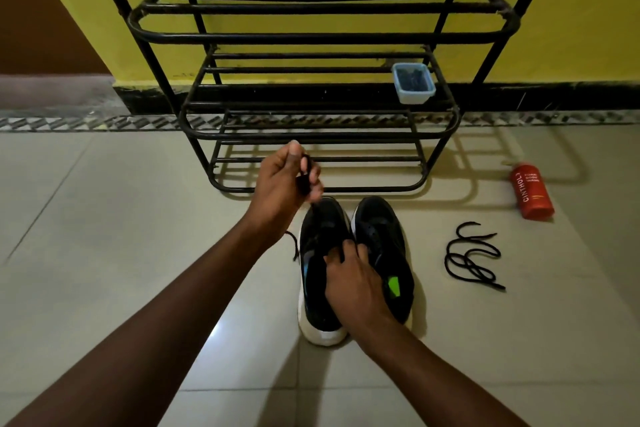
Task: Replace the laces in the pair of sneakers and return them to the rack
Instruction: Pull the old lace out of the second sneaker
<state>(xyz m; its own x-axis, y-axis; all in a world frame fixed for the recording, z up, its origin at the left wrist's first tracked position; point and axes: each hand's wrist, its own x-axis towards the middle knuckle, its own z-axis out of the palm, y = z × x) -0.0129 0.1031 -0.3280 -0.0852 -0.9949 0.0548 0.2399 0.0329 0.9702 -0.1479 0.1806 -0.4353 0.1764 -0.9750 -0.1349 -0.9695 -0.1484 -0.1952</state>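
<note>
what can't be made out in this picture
Head view:
- Eyelets of the sneakers: partly covered by the right hand.
- End of the lace: blurred, wrapped inside the left hand.
- Contents of the blue tub: too small and dark.
- Top of the rack: cut off by the upper edge.

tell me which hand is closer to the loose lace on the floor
Right. The right hand rests on the sneakers, just left of the loose lace. The left hand is farther off, raised beyond the sneakers, pinching another lace.
</note>
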